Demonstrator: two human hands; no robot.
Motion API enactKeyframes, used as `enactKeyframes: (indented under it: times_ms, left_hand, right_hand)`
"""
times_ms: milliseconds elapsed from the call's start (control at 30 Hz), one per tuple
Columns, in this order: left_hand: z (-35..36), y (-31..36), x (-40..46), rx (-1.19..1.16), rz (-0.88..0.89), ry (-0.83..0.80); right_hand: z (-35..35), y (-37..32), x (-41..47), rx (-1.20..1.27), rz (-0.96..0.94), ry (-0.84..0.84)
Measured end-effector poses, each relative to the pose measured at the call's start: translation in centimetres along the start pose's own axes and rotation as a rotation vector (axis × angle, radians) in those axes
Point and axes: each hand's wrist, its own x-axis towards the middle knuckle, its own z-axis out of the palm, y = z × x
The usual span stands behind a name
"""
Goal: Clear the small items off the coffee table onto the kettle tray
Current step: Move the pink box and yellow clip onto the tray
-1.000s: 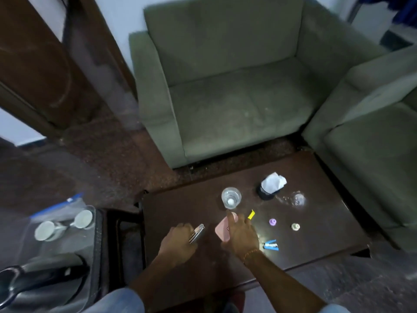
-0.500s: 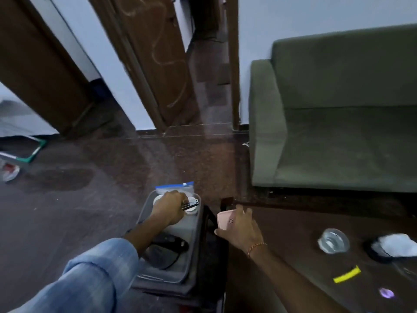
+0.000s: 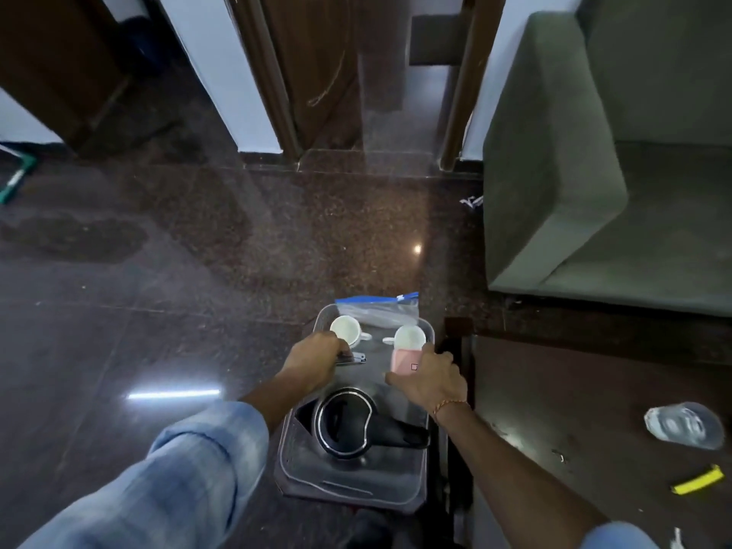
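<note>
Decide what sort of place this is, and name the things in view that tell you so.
Probably a sitting room, perhaps in a guest room or hotel. A green sofa stands by a dark coffee table, and a kettle tray holds a black kettle and white cups. Wooden door frames open off the polished floor.

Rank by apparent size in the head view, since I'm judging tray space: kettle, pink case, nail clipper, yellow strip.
1. kettle
2. pink case
3. and 4. yellow strip and nail clipper: unsure; the left hand hides part of the clipper.
</note>
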Motion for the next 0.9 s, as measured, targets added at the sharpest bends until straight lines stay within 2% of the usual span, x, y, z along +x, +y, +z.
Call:
enactKeyframes:
  times_ms: [167,300,567,800,900]
  left_hand:
    - [3.0,-2.3,2.7,0.024,0.06,-0.063]
    - [5.8,-4.4,4.0,0.133,0.055,-0.119]
    - [10.3,-5.5,5.7,0.219,0.096,-0.121]
    - [8.0,-5.7,4.9,0.143,0.152,-0.09]
    - [4.9,-4.9,4.4,0.038,0.159,-0.062]
  right_hand:
    - [2.8,-0.8,2.3,-0.084,0.048,-0.067]
    - [5.4,-1.2,4.0,-0.099,0.084,-0.05]
    - [8.4,-1.8,6.3,-0.092,0.222,-0.073]
    - [6.2,-1.4,4.4,0.173,0.239,-0.077]
    - [4.0,0.2,2.3,0.186,0.221,-0.086]
